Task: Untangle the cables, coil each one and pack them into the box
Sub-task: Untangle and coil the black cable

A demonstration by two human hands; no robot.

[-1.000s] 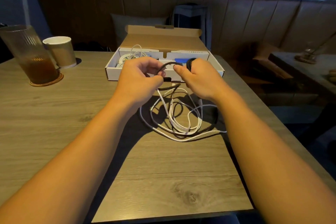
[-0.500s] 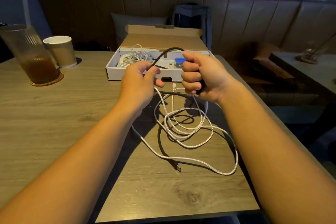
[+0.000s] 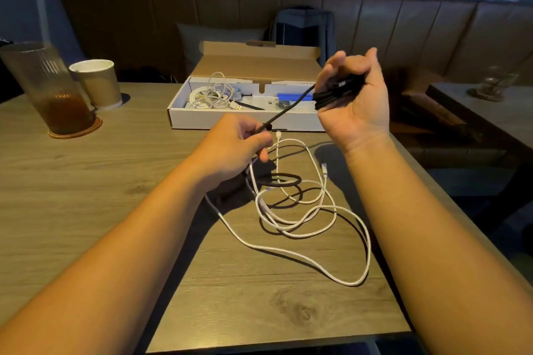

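Observation:
My right hand [image 3: 353,101] is raised over the right end of the open white box [image 3: 245,121], palm toward me, fingers curled round several loops of the black cable [image 3: 288,111]. From those loops the black cable runs taut down-left to my left hand [image 3: 239,144], which pinches it just above the table. A last black loop lies on the wood below my left hand. The white braided cable [image 3: 302,219] sprawls in loose tangled loops in front of the box. A coiled white cable [image 3: 215,94] lies in the box's left part.
A tall glass of dark drink [image 3: 54,92] on a coaster and a paper cup [image 3: 96,82] stand at the far left. The box lid [image 3: 256,62] stands open toward the bench. The table's right edge [image 3: 461,245] runs close under my right forearm.
My right hand has lifted and turned palm toward me with more black loops gathered. The left hand dropped lower, drawing the black cable taut. The white loops have spread wider.

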